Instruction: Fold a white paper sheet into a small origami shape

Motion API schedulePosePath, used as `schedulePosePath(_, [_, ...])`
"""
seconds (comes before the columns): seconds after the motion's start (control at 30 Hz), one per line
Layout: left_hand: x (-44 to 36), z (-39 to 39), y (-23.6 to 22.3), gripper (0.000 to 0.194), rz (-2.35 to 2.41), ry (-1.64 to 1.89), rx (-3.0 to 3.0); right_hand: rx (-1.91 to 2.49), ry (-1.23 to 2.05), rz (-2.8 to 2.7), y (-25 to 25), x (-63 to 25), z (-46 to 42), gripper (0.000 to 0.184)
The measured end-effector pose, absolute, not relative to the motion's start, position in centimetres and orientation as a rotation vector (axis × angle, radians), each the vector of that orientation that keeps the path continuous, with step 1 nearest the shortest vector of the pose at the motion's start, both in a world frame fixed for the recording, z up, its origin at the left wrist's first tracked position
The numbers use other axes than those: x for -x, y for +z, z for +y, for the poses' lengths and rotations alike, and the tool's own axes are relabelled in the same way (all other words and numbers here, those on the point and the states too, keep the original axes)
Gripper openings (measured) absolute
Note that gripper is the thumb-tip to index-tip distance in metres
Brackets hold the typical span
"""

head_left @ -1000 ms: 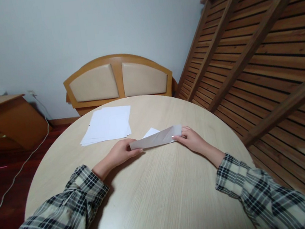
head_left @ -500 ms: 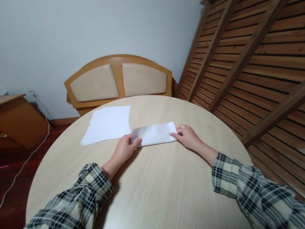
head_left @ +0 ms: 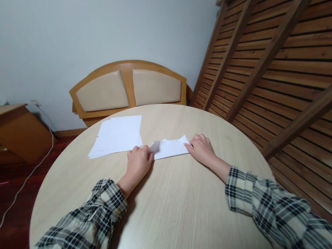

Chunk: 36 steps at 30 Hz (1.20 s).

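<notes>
A folded sheet of white paper (head_left: 170,149) lies on the round wooden table (head_left: 172,206), its near edge straight and its far edge raised in small peaks. At its left end, my left hand (head_left: 139,161) is closed on the paper, with the thumb at the near side and the fingers curled. My right hand (head_left: 202,149) pinches the opposite end, where a corner stands up beside the thumb. Parts of both ends are hidden by the fingers.
Several loose white sheets (head_left: 117,135) lie at the table's far left. Behind the table stands a padded headboard (head_left: 129,84). Wooden slats (head_left: 292,51) lean at the right. A desk (head_left: 14,130) and a white cable (head_left: 22,187) are on the left.
The folded paper has come down from a tilted, raised position onto the table. Both hands have moved closer together along it, and its ends are now bent up.
</notes>
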<state>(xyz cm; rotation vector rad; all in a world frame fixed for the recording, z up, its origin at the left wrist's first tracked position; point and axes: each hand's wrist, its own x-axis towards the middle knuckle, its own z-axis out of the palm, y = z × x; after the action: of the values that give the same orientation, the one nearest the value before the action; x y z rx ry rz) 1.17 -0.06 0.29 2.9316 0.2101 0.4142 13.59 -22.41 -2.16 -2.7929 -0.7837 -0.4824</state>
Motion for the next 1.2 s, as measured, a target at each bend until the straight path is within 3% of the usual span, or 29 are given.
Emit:
schedulePosePath(0.23, [-1.1, -0.5, 0.1, 0.028, 0.22, 0.414, -2.992, 2.932, -0.501, -0.722, -1.2, -12.5, -21.3, 0.036])
schedulePosePath(0.4, [-1.0, -0.6, -0.1, 0.051, 0.092, 0.705, -3.028, 2.949, -0.499, -0.698, -1.2, -12.8, -20.7, 0.037])
schedulePosePath(0.53, [-1.4, -0.5, 0.0, 0.041, -0.359, 0.75, -2.984, 2.982, -0.468, -0.669, -1.5, -13.1, -20.5, 0.038])
schedulePosePath(0.7, [-2.2, 0.4, -0.1, 0.028, -0.753, 0.405, -2.765, 3.055, -0.361, -0.578, -1.4, -13.3, -20.2, 0.039])
schedulePosePath(1.2, [-0.9, -0.6, -0.6, 0.04, -0.713, 0.346, -2.856, 3.13, -0.049, -0.428, -0.1, -13.2, -19.4, 0.04])
